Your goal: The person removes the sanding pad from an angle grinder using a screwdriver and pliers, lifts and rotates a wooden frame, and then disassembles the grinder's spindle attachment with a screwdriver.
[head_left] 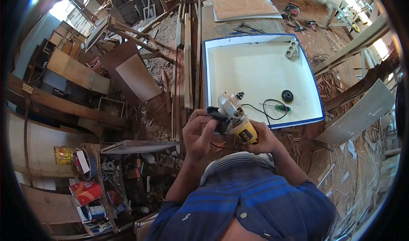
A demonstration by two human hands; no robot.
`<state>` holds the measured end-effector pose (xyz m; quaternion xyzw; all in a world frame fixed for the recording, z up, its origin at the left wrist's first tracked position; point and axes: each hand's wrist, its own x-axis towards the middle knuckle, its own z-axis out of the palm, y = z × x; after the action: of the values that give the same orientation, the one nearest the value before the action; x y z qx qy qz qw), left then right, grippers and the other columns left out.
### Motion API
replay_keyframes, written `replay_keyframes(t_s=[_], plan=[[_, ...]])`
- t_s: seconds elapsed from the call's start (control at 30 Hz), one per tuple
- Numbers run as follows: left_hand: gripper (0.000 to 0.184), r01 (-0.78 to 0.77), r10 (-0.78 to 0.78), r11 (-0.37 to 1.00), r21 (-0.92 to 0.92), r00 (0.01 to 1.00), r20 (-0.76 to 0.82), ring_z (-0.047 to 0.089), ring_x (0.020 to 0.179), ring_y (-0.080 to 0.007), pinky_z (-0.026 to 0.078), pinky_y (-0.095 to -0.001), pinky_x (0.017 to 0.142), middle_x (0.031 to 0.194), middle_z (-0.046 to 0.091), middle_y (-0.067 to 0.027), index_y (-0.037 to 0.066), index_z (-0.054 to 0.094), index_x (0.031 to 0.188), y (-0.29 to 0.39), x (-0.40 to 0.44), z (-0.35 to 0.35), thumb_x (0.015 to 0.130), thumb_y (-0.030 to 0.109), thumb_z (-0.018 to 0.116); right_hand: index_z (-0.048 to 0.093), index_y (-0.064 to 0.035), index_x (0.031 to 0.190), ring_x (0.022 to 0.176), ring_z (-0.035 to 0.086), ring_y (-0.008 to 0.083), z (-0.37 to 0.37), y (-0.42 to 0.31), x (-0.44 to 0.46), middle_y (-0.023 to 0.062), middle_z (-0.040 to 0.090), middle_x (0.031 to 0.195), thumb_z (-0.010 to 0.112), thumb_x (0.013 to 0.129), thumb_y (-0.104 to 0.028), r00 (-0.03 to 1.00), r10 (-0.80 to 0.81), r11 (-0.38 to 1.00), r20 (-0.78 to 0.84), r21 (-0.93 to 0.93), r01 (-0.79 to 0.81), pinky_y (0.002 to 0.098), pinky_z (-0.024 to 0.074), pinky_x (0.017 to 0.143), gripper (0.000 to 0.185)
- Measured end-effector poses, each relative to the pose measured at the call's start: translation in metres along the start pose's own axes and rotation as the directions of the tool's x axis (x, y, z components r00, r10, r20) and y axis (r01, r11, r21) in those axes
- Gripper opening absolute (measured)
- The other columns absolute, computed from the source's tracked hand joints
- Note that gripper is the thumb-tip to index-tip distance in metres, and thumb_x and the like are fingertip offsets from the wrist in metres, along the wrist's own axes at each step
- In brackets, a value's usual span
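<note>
A yellow angle grinder [243, 129] with a bare grey metal head is held up in front of my chest. My right hand [265, 139] wraps round its yellow body. My left hand [198, 132] is closed on the black side handle [218, 114], with thumb and fingers around it. The spindle end points away from me, over the near left corner of a shallow white box [247, 66] with a blue rim. Inside the box lie a black round pad [287, 96], a green-handled screwdriver [283, 108], a looped dark cable [265, 113] and a white socket strip [292, 49].
Long timber strips [187, 57] run along the box's left side. Behind it lies a brown sheet [243, 4]. To the left stands a cluttered shelf with a red box [86, 192] and a yellow tin [63, 155]. Wood scraps and a leaning board [358, 113] are at the right.
</note>
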<state>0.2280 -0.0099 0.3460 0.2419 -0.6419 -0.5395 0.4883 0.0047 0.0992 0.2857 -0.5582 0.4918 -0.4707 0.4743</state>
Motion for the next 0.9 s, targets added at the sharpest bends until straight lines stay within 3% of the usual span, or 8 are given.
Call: replay_keyframes(t_s=[0.13, 0.3, 0.4, 0.43, 0.63, 0.83, 0.9], plan=[[0.010, 0.141, -0.136, 0.978, -0.156, 0.990, 0.045, 0.061, 0.095, -0.0113, 0.050, -0.0265, 0.087, 0.103, 0.064, -0.0057, 0.001, 0.068, 0.091, -0.026, 0.004, -0.011, 0.094, 0.003, 0.077, 0.066, 0.0020, 0.125, 0.086, 0.071, 0.0164, -0.001, -0.004, 0.002, 0.0102, 0.077, 0.101, 0.088, 0.070, -0.017, 0.999, -0.045, 0.995, 0.018, -0.089, 0.047, 0.0329, 0.0580, 0.080, 0.062], [0.017, 0.259, -0.252, 0.891, -0.372, 0.965, 0.068, 0.065, 0.093, -0.0103, 0.054, -0.0275, 0.087, 0.101, 0.067, -0.0028, 0.005, 0.066, 0.097, -0.036, 0.003, -0.014, 0.092, 0.006, 0.082, 0.066, 0.0013, 0.124, 0.089, 0.073, 0.0170, -0.002, -0.009, 0.003, 0.0115, 0.077, 0.102, 0.088, 0.071, -0.017, 0.998, -0.048, 0.987, 0.032, -0.150, 0.052, 0.0349, 0.0592, 0.082, 0.061], [0.023, 0.289, -0.296, 0.837, -0.465, 0.953, 0.060, 0.067, 0.095, -0.0108, 0.057, -0.0292, 0.088, 0.103, 0.069, -0.0036, 0.005, 0.065, 0.103, -0.034, 0.002, -0.012, 0.090, 0.009, 0.084, 0.065, -0.0001, 0.119, 0.096, 0.078, 0.0295, -0.001, -0.012, 0.006, 0.0164, 0.077, 0.104, 0.093, 0.070, -0.019, 0.997, -0.041, 0.986, 0.067, -0.159, 0.051, 0.0393, 0.0603, 0.084, 0.060], [0.026, 0.298, -0.313, 0.816, -0.495, 0.948, 0.055, 0.067, 0.095, -0.0110, 0.057, -0.0298, 0.089, 0.105, 0.070, -0.0042, 0.005, 0.065, 0.105, -0.033, 0.002, -0.011, 0.090, 0.010, 0.085, 0.065, 0.0000, 0.120, 0.096, 0.078, 0.0295, 0.001, -0.013, 0.005, 0.0163, 0.077, 0.104, 0.093, 0.070, -0.018, 0.997, -0.036, 0.988, 0.067, -0.149, 0.046, 0.0392, 0.0603, 0.084, 0.060], [0.020, 0.069, -0.101, 0.939, -0.338, 0.992, -0.077, 0.067, 0.097, -0.0146, 0.055, -0.0304, 0.088, 0.105, 0.070, -0.0074, 0.001, 0.071, 0.103, -0.033, -0.005, -0.015, 0.091, 0.010, 0.084, 0.064, 0.0005, 0.123, 0.097, 0.078, 0.0288, 0.009, -0.011, 0.009, 0.0164, 0.077, 0.106, 0.093, 0.069, -0.018, 0.998, -0.029, 0.994, 0.062, -0.104, 0.035, 0.0386, 0.0601, 0.086, 0.064], [0.017, -0.011, 0.006, 0.963, -0.269, 1.000, -0.018, 0.065, 0.100, -0.0162, 0.054, -0.0327, 0.090, 0.107, 0.068, -0.0085, -0.001, 0.071, 0.102, -0.041, -0.009, -0.039, 0.092, 0.008, 0.082, 0.063, 0.0007, 0.125, 0.099, 0.077, 0.0292, 0.012, -0.014, 0.009, 0.0170, 0.077, 0.108, 0.093, 0.067, -0.016, 0.997, -0.009, 0.982, 0.076, -0.187, 0.023, 0.0396, 0.0599, 0.088, 0.067], [0.020, 0.043, -0.044, 0.927, -0.373, 0.999, 0.005, 0.065, 0.103, -0.0167, 0.054, -0.0346, 0.092, 0.110, 0.067, -0.0084, 0.000, 0.071, 0.104, -0.044, -0.011, -0.042, 0.092, 0.010, 0.082, 0.063, 0.0011, 0.125, 0.100, 0.077, 0.0297, 0.017, -0.012, 0.009, 0.0172, 0.077, 0.108, 0.092, 0.067, -0.015, 0.997, 0.006, 0.984, 0.077, -0.180, 0.008, 0.0400, 0.0599, 0.089, 0.067]])
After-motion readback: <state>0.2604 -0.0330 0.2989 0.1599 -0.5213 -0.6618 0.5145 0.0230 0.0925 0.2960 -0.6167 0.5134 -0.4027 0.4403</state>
